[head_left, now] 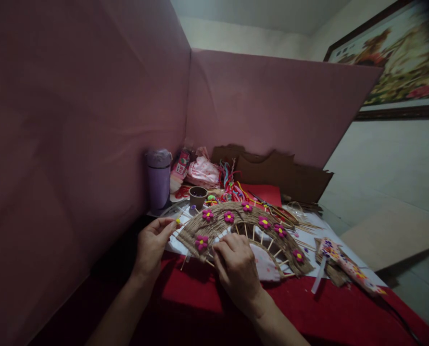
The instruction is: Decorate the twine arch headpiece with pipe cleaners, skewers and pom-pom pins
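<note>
A fan-shaped craft piece (220, 209), wrapped in brown twine over thin wooden sticks, stands tilted before me. Magenta flowers (229, 217) with yellow centres dot its band. At its left end, the thumb and index finger of my left hand (153, 247) pinch the fan's edge, close to a small yellow ball (178, 221) on a stick tip. Curled over the inner arc is my right hand (238, 264), gripping the fan; its fingertips are partly hidden. Pale dotted fabric (263, 264) fills the lower inner part, just right of that hand.
Behind the fan are a purple bottle (159, 180), a brown cup (198, 197), colourful pipe cleaners (232, 187), red paper (263, 193) and scissors (283, 216). At right lies a flower-patterned glue gun (347, 266) with its cord. Pink partitions (265, 105) enclose the left and back.
</note>
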Demonstrator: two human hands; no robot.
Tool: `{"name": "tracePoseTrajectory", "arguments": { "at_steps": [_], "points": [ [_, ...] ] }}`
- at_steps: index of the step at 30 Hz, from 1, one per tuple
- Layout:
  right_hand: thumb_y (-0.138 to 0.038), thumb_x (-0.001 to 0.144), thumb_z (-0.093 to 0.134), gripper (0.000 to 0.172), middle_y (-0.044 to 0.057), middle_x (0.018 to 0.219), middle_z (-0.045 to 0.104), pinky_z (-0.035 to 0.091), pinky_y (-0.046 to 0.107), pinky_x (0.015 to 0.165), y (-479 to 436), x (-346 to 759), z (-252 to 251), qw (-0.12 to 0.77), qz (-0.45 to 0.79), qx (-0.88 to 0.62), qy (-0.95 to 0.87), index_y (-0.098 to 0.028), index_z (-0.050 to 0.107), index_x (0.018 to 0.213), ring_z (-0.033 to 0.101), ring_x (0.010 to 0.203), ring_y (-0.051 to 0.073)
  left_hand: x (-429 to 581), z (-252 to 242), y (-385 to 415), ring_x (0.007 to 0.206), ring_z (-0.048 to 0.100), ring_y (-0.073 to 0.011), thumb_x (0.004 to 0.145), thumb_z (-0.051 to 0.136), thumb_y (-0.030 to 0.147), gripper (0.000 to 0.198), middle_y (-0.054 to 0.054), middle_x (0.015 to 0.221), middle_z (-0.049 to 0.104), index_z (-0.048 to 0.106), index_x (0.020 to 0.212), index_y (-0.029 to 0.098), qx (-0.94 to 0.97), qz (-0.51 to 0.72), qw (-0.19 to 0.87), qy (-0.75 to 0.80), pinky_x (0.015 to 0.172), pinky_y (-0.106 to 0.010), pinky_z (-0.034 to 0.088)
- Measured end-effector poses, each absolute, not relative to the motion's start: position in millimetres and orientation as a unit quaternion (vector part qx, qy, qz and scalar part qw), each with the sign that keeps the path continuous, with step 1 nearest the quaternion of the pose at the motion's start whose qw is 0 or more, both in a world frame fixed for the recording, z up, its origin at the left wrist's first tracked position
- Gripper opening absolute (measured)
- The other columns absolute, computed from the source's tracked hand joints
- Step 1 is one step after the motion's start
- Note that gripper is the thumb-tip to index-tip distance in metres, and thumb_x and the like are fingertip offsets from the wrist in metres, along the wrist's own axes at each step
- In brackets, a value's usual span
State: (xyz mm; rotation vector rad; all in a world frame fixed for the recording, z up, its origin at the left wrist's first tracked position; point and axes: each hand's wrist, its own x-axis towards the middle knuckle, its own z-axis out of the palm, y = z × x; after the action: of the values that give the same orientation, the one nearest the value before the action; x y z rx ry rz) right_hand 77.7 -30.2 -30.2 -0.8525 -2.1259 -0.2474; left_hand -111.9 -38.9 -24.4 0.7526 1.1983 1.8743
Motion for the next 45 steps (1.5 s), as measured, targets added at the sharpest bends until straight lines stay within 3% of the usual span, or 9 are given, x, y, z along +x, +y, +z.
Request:
{"name": "tracePoseTrajectory", "arguments": {
  "at_steps": [32,45],
  "points": [
    [-0.014,0.084,0.049,0.017,0.005,0.073,0.053,0.031,0.032,0.067,-28.6,78.2,-33.3,0.402,-0.091,-0.340,-0.846,-0.017,0.054,0.067,0.044,0.072,0.017,-111.9,-24.8,-38.5,0.056,0.055,-0.0103,0.055,0.077,0.031,0.025,-0.002,0.065,0.068,0.069,0.071,0.014,0.311,0.727,0.373,0.487,0.052,-0.020,0.039],
    [-0.015,0.084,0.049,0.017,0.004,0.074,0.054,0.031,0.032,0.069,-28.1,78.1,-34.4,0.394,-0.107,-0.347,-0.844,-0.016,0.053,0.067,0.043,0.073,0.018,-115.8,-27.0,-36.9,0.067,0.055,-0.0134,0.066,0.068,0.044,0.027,-0.002,0.069,0.068,0.069,0.069,0.017,0.335,0.722,0.329,0.508,0.053,-0.020,0.035]
  ]
}}
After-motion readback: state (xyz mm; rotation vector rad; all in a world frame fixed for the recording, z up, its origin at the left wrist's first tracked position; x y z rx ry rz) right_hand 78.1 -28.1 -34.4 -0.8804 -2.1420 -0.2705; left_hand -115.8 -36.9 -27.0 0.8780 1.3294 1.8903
